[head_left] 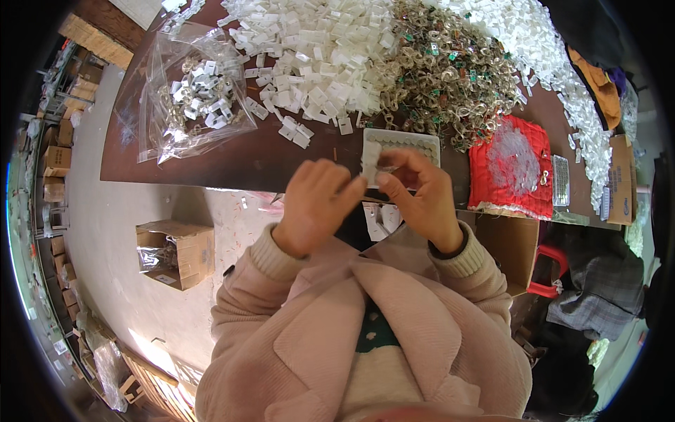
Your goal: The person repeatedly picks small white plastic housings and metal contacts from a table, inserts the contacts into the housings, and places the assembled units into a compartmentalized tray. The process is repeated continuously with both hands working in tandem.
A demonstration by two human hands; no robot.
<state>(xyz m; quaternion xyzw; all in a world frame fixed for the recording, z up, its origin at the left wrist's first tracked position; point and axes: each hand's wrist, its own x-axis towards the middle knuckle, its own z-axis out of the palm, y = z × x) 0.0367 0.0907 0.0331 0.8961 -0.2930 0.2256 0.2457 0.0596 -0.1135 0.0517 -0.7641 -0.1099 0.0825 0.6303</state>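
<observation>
Both my hands are raised at the table's near edge, close together. A small white plastic piece (370, 163) stands between them, and the fingertips of my right hand (425, 200) are closed on its side. My left hand (316, 204) is smeared by motion, with its fingers beside the piece; whether they grip it does not show. Just beyond the hands lies a shallow white tray (429, 138) with rows of small round pieces. Past it are a heap of white plastic pieces (316, 63) and a heap of clear, brownish and green small parts (450, 70).
At the left of the table (126, 151) lies a clear bag (151, 126) of small parts. To the right is a red cloth (485, 176) with clear bits on it. A cardboard box (193, 257) stands on the floor at left; a red stool (555, 264) is at right.
</observation>
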